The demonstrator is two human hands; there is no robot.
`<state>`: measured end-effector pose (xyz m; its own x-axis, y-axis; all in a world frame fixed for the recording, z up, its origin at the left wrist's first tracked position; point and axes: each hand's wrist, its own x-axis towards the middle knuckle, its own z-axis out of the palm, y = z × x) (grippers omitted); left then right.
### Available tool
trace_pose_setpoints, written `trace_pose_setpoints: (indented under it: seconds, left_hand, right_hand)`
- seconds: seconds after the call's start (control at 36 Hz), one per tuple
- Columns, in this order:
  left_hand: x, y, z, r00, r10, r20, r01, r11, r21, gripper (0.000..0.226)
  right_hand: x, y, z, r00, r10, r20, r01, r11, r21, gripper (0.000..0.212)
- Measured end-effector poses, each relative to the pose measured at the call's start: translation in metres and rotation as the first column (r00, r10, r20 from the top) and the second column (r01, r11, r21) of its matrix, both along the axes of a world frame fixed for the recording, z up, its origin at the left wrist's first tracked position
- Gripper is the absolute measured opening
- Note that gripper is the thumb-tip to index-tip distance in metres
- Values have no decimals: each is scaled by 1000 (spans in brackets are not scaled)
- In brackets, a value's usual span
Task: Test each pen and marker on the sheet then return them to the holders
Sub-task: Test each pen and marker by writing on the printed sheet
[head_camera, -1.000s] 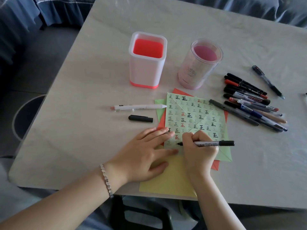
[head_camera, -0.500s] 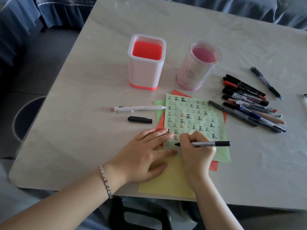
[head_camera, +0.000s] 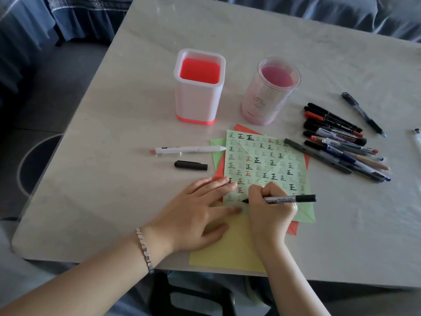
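a pale table (head_camera: 136,92) bears two holders (head_camera: 199,87) at centre, papers (head_camera: 227,252) below, pens (head_camera: 341,142) right, a white pen (head_camera: 189,149) and cap (head_camera: 191,165) left.

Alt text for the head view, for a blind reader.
A person's right hand writes with a black marker on a green sheet of test marks, the left hand pressing it down. An empty square holder and round holder stand behind; a pile of pens lies right of the sheet, a white pen and black cap left.

Uncapped grey marker (head_camera: 289,199), tip on green sheet (head_camera: 264,156); pen pile (head_camera: 337,142) right of sheet; square holder (head_camera: 198,101), round holder (head_camera: 266,103) upright behind.
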<state>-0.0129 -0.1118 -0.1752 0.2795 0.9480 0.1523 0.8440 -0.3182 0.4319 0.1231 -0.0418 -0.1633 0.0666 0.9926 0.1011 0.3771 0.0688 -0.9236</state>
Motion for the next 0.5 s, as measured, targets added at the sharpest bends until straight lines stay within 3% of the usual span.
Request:
trace_pose_setpoints:
  seconds: [0.19, 0.36, 0.42, 0.5]
  left_hand:
    - [0, 0, 0, 1000, -12, -10, 12, 1000, 18, 36]
    - [-3, 0, -2, 999, -29, 45, 29, 1000, -2, 35]
    - [-3, 0, -2, 987, 30, 160, -32, 999, 10, 34]
    - [-7, 3, -1, 930, 258, 263, -281, 958, 55, 33]
  right_hand:
    - [4, 1, 5, 991, -78, -113, 74, 996, -40, 45]
    - [14, 6, 13, 982, -82, -167, 58, 989, -139, 33]
    - [21, 9, 18, 984, -57, -167, 32, 988, -153, 32]
    - [31, 12, 27, 983, -16, -183, -14, 987, -161, 32]
